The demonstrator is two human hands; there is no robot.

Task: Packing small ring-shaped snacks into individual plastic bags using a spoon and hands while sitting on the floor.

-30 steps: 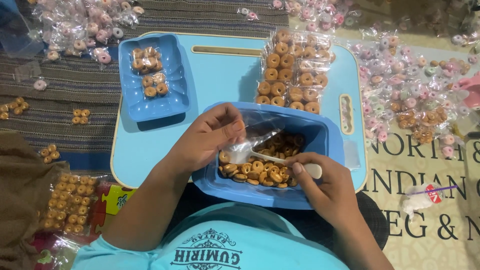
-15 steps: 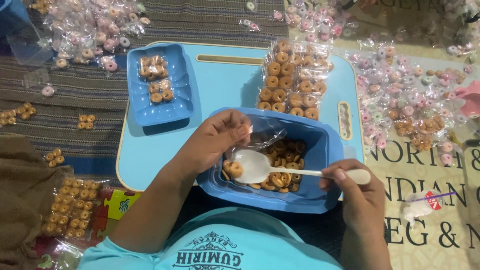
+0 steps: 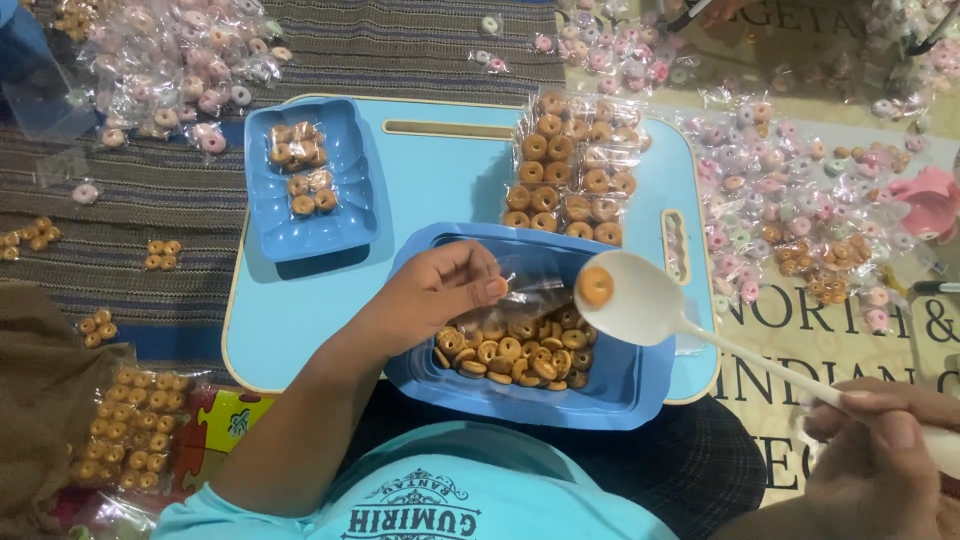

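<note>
My left hand pinches a small clear plastic bag over a blue tub of ring-shaped brown biscuits. My right hand grips the handle of a white plastic spoon, raised above the tub's right side. One ring biscuit lies in the spoon's bowl. The tub rests on the near edge of a light blue lap table.
A smaller blue tray on the lap table holds two packed biscuit bags. A row of filled bags lies at the table's far right. Pink and brown packed sweets cover the mat on the right, and more lie at the top left.
The spoon has come up out of the tub and swung right, carrying a single biscuit. My right hand has drawn back toward the lower right. My left hand stays holding the bag.
</note>
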